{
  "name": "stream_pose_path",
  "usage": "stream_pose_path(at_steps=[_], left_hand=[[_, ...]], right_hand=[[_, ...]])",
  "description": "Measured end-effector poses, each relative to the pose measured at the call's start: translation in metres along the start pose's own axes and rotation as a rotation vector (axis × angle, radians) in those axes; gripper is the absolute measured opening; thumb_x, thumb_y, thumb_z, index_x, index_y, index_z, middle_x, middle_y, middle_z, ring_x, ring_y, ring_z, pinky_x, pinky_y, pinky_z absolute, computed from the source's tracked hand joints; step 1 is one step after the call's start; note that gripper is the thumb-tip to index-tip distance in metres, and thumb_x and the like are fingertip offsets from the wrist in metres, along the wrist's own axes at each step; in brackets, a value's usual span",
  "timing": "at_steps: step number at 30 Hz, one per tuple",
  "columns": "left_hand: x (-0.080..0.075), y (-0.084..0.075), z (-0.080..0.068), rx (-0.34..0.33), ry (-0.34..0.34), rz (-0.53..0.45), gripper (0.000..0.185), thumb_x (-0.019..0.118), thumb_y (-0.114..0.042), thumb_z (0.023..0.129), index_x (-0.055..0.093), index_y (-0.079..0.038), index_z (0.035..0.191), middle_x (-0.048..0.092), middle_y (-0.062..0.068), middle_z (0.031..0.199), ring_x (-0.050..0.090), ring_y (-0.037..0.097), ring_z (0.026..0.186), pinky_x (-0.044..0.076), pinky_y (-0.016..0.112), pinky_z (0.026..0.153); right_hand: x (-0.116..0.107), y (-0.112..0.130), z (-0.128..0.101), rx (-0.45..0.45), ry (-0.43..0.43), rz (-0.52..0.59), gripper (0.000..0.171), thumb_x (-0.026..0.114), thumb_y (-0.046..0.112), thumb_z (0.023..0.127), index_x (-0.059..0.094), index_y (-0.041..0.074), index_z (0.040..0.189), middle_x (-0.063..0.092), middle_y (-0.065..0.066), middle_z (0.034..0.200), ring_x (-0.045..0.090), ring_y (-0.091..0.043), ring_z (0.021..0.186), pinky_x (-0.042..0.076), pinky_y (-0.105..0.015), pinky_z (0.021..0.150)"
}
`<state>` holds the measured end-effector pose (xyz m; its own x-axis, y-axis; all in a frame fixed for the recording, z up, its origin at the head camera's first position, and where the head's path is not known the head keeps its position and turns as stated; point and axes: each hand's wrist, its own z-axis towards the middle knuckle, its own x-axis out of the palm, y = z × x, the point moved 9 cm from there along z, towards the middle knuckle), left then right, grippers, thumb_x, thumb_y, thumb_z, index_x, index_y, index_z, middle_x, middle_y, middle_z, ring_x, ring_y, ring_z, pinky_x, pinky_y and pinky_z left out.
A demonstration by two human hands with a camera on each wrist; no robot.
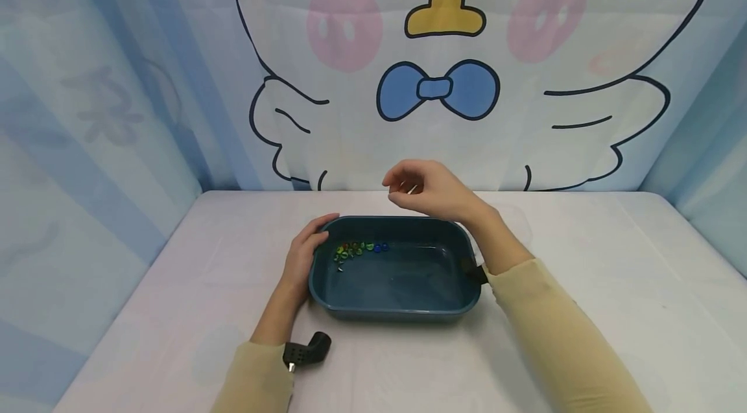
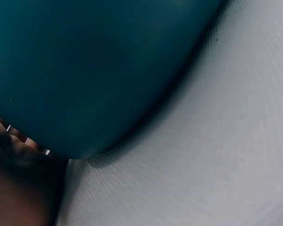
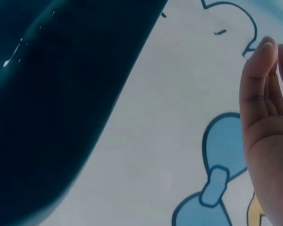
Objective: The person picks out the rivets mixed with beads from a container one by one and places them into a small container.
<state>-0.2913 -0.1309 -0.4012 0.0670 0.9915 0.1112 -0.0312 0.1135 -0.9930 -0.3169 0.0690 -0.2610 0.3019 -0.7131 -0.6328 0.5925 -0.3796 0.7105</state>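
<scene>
A person in pale yellow sleeves (image 1: 554, 329) works with 2 bare hands over a dark teal rectangular tub (image 1: 403, 312) on a white-covered table (image 1: 233, 264). The left hand (image 1: 301, 256) grasps the tub at its far left corner, the thumb at the rim and the fingers along the outer wall. The left wrist view shows those fingers, partly in shadow, beside the tub's side.

The right hand (image 1: 432, 189) is raised above the far rim, right of the tub's middle, its fingers loosely curved and nothing visible in its grasp. In the right wrist view its thumb and fingers stand upright, apart from the tub's edge.

Inside the tub, small glass marbles (image 1: 358, 251) in green, yellow and red lie gathered on the floor toward the far left, with 2 blue marbles (image 1: 381, 247) at the right end of the group. The floor's right side shows a glossy sheen.

A black wrist camera (image 1: 307, 349) juts from the left wrist; another black device (image 1: 480, 274) sits at the right. Behind the table, a cartoon backdrop (image 1: 350, 134) carries a yellow beak, 2 pink cheeks and a blue bow tie (image 1: 434, 89).
</scene>
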Motion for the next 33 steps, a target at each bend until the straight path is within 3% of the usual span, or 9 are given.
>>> stream_pose_path(at_steps=[14, 33], left_hand=[[0.001, 0.0, 0.001, -0.014, 0.004, 0.007, 0.046, 0.037, -0.011, 0.102, 0.051, -0.002, 0.145, 0.047, 0.013, 0.15, 0.041, 0.026, 0.137, 0.028, 0.043, 0.116], [-0.001, 0.001, 0.001, -0.004, 0.001, 0.009, 0.045, 0.038, -0.01, 0.102, 0.052, -0.001, 0.143, 0.048, 0.014, 0.149, 0.041, 0.026, 0.137, 0.028, 0.043, 0.116]], right_hand=[[0.031, 0.005, 0.017, -0.025, 0.15, 0.005, 0.021, 0.067, 0.009, 0.092, 0.068, 0.004, 0.112, 0.067, -0.004, 0.098, 0.064, -0.018, 0.086, 0.055, -0.035, 0.083], [0.073, -0.002, 0.026, 0.005, 0.313, -0.009, 0.023, 0.068, 0.01, 0.094, 0.068, 0.0, 0.115, 0.068, -0.003, 0.1, 0.064, -0.018, 0.091, 0.054, -0.032, 0.086]])
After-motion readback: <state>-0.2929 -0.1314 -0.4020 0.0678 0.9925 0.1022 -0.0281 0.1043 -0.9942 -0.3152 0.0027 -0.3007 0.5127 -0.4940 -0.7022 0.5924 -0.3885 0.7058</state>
